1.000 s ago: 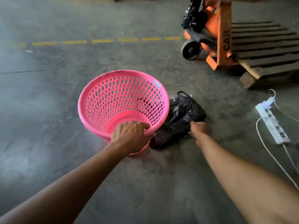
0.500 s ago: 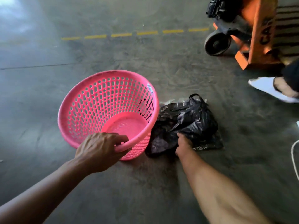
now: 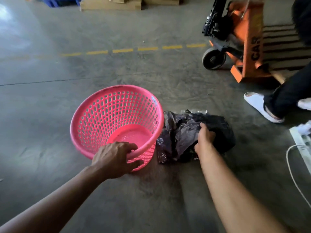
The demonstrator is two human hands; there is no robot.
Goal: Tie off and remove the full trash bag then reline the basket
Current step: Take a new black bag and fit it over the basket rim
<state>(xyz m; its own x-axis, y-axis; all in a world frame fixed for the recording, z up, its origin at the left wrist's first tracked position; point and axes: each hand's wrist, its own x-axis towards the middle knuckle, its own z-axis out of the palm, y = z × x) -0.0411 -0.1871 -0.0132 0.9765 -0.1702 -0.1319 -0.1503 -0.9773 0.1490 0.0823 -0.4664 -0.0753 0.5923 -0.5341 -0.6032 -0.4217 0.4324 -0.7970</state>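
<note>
A pink perforated plastic basket (image 3: 107, 115) stands on the concrete floor, tilted towards me, with no liner inside. My left hand (image 3: 116, 158) grips its near rim, fingers curled over the edge. Right beside the basket lies a crumpled black trash bag (image 3: 183, 132). My right hand (image 3: 204, 138) rests on top of the black plastic with its fingers closed into it.
An orange pallet jack (image 3: 249, 44) and a wooden pallet (image 3: 279, 47) stand at the back right. Another person's leg and white slipper (image 3: 259, 105) are close to the bag's right. A white power strip (image 3: 301, 138) with cable lies at the right edge. Cardboard (image 3: 109, 5) sits far back.
My right hand has moved from the bag's near edge up onto it and taken hold of the plastic. A person's foot has stepped further in from the right. The view has lifted.
</note>
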